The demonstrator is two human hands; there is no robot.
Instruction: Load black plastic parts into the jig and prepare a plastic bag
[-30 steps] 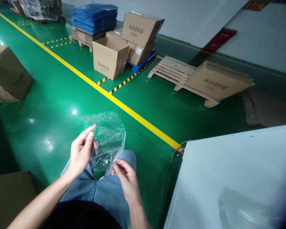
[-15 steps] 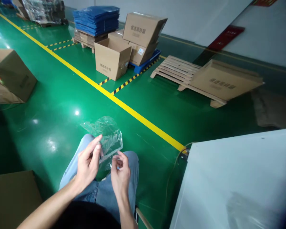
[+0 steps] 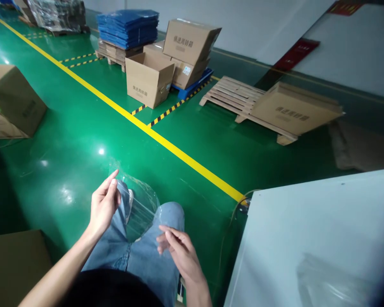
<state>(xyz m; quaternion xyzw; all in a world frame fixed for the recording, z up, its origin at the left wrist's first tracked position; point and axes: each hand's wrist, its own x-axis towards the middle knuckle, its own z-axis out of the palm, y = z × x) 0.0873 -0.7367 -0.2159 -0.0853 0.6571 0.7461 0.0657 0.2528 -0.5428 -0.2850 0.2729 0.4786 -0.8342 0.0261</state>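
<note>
A clear plastic bag (image 3: pixel 142 204) stretches above my knees, thin and see-through, with straight creases running across it. My left hand (image 3: pixel 105 204) is closed on its upper left end, pinching the film between thumb and forefinger. At the lower right end of the bag is my right hand (image 3: pixel 179 247), its thumb and fingers drawn together at the film's edge. The exact contact there is hard to make out against the jeans.
To the right stands a pale cabinet-like surface (image 3: pixel 320 230) with plastic film on it. Cardboard boxes (image 3: pixel 149 83) and a wooden pallet (image 3: pixel 233 96) lie beyond the yellow line (image 3: pixel 185 155). Another open box (image 3: pixel 22 102) is at left, and a brown carton (image 3: pixel 17 264) at lower left.
My hands have moved apart, the left one leftward and the right one down and to the right. The crumpled bag is now drawn out longer and flatter between them.
</note>
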